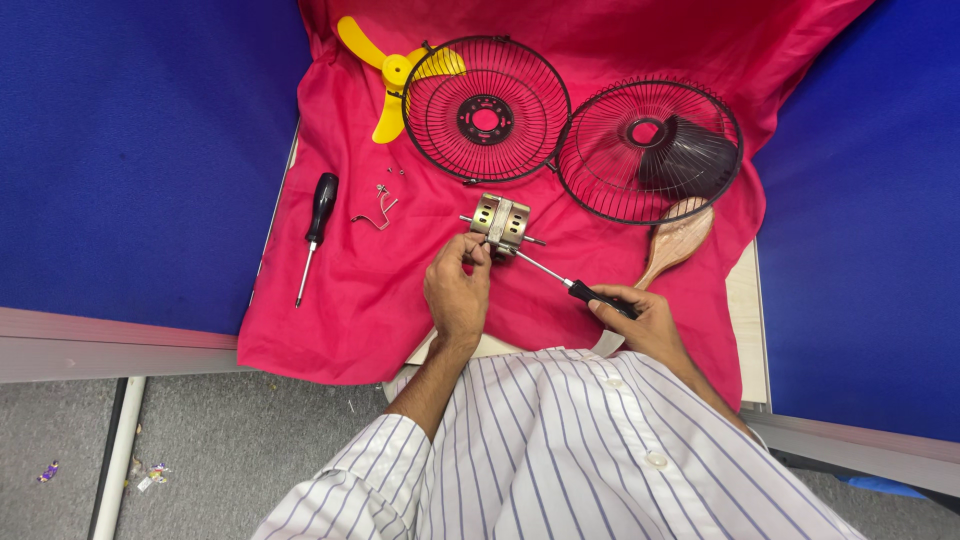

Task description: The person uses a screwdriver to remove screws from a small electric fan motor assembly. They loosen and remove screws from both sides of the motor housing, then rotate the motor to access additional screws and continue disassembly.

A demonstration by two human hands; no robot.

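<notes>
Two hands work on the small fan motor (pixel 501 221), just below the two wire guards (pixel 486 109): the left hand (pixel 457 292) pinches its near edge, while the right hand (pixel 640 318) is closed around a screwdriver (pixel 575 285) touching it, apparently turning a screw.
</notes>
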